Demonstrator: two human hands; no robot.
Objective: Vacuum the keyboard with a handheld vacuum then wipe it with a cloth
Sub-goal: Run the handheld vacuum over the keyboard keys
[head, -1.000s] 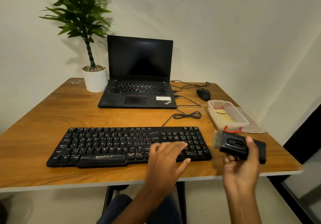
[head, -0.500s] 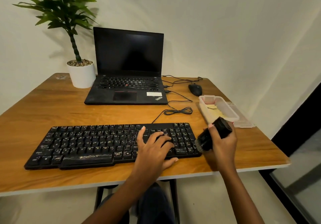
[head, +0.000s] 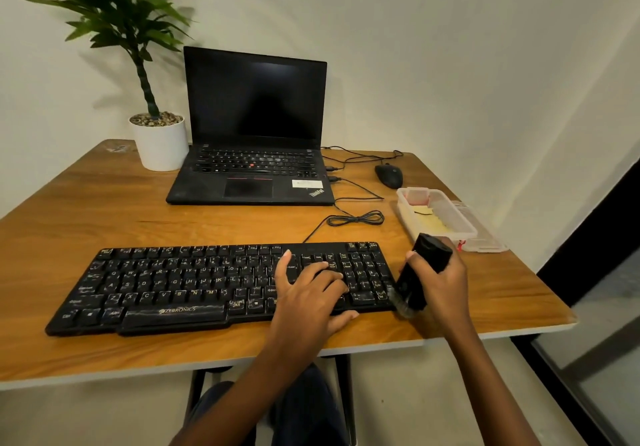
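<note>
**The vacuuming is only just starting**

The black keyboard (head: 221, 284) lies along the front edge of the desk (head: 104, 210), a bit left of the middle. Its keys look dusty and pale in spots.

The right hand (head: 440, 283) is wrapped tight around the little black vacuum (head: 424, 272). The vacuum tilts down, and its brush end sits at the front right corner of the keyboard. It looks like it touches there, but the brush is blurry, so that is not sure.

The left hand (head: 308, 293) lies flat on the right part of the keyboard with its fingers spread. It holds nothing. It seems to be keeping the keyboard from sliding.

So how much is done? Not much, by the look of it. The brush is at one corner, and nearly all the keys are waiting for it. After that comes the wiping. No cloth is clearly in sight. Something yellow lies in the clear box (head: 438, 217) near the right edge of the desk, and it might be the cloth, but that is hard to tell.
</note>
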